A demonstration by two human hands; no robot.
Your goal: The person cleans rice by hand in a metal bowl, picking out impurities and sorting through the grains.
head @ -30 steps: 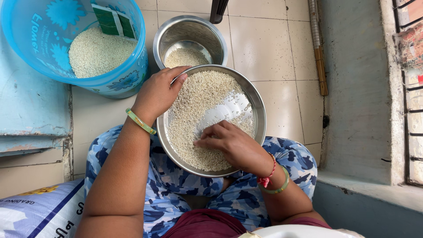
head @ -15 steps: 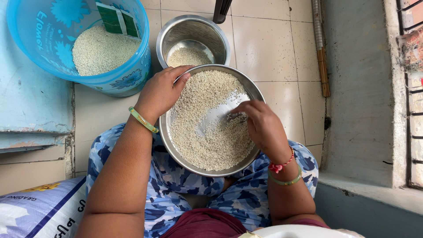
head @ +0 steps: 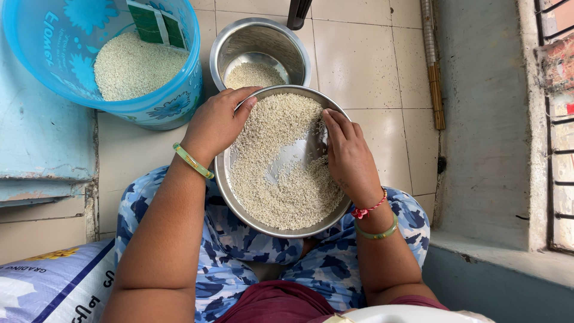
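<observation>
A round steel plate (head: 240, 210) of white rice (head: 272, 191) rests on my lap. My left hand (head: 214, 122) grips its far left rim, thumb over the edge. My right hand (head: 348, 157) lies in the plate at the right side, fingers spread flat on the grains beside a bare swept streak of metal (head: 288, 160). Beyond the plate stands a steel pot (head: 239, 42) with a little rice at its bottom.
A blue plastic tub (head: 173, 98) holding rice and a green packet stands at the upper left on the tiled floor. A printed white sack (head: 54, 287) lies at the lower left. A grey wall and ledge (head: 484, 149) run along the right.
My right hand moved from the near middle of the plate up to the far right side, pushing rice aside. The bare streak shifted toward the centre. The left hand kept its grip.
</observation>
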